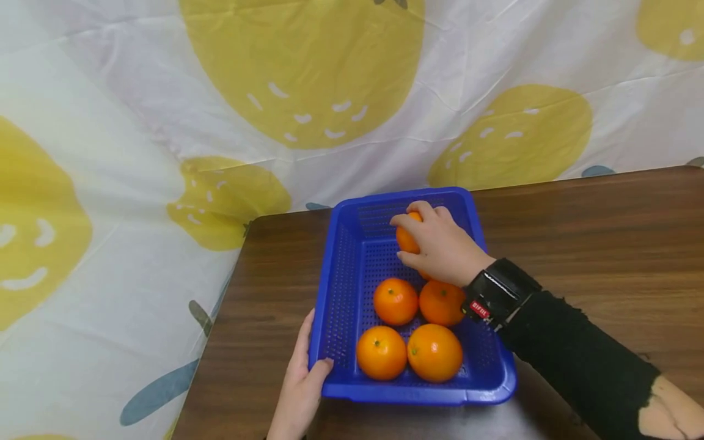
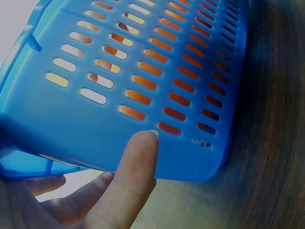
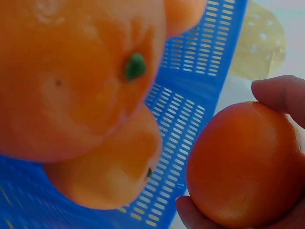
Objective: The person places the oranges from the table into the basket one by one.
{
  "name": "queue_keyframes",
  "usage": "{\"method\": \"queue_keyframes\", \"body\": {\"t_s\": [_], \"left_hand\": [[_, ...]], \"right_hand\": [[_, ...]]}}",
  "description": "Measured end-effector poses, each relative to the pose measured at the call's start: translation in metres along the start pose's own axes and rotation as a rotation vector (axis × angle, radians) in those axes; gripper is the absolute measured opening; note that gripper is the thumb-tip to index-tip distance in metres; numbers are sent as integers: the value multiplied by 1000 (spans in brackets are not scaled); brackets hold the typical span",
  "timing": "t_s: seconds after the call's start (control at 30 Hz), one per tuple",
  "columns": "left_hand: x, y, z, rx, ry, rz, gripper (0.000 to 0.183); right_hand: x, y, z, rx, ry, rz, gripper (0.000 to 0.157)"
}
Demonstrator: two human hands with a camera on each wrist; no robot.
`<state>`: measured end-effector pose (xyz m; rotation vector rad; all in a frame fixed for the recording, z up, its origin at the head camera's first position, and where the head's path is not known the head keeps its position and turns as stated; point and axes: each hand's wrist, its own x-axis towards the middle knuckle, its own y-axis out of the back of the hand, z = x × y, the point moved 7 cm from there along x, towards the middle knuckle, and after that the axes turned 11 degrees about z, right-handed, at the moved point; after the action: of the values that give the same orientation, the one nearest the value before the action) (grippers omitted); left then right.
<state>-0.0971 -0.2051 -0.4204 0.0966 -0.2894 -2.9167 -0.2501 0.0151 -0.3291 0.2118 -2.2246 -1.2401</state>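
Note:
A blue perforated plastic basket [image 1: 342,281] holds several oranges. In the head view my right hand [image 1: 440,244] grips one orange [image 1: 407,238] over the far part of the basket, fingers and thumb round its sides. The right wrist view shows that same orange [image 3: 243,164] between the fingertips. At the basket's near left corner my left hand [image 1: 299,382] holds the rim, thumb on top and fingers along the outside. From the left wrist, one finger [image 2: 136,171] of that hand lies against the slotted wall.
Four oranges sit in the near half of the basket, among them a front left orange [image 1: 382,353] and a front right orange [image 1: 434,353]. Another lies mostly hidden beneath the right hand. The basket rests on a dark wooden table [image 1: 577,244], with a fruit-patterned cloth [image 1: 137,122] behind.

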Motion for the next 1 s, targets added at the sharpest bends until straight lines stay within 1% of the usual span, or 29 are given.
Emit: {"method": "queue_keyframes", "body": {"t_s": [0.2, 0.43, 0.6, 0.83, 1.0], "left_hand": [[-2, 0, 0, 10, 9, 2, 74], [-1, -1, 0, 3, -19, 9, 75], [-1, -2, 0, 12, -13, 3, 75], [-1, -2, -2, 11, -10, 1, 75], [-2, -3, -2, 20, 0, -3, 74]], "right_hand": [[-2, -8, -2, -7, 33, -8, 51], [-2, -19, -5, -28, 59, -56, 53], [-2, -28, -7, -48, 77, -89, 54], [-3, -38, -13, -74, 135, -113, 53], [-5, -43, -14, -86, 146, -144, 53]]}}
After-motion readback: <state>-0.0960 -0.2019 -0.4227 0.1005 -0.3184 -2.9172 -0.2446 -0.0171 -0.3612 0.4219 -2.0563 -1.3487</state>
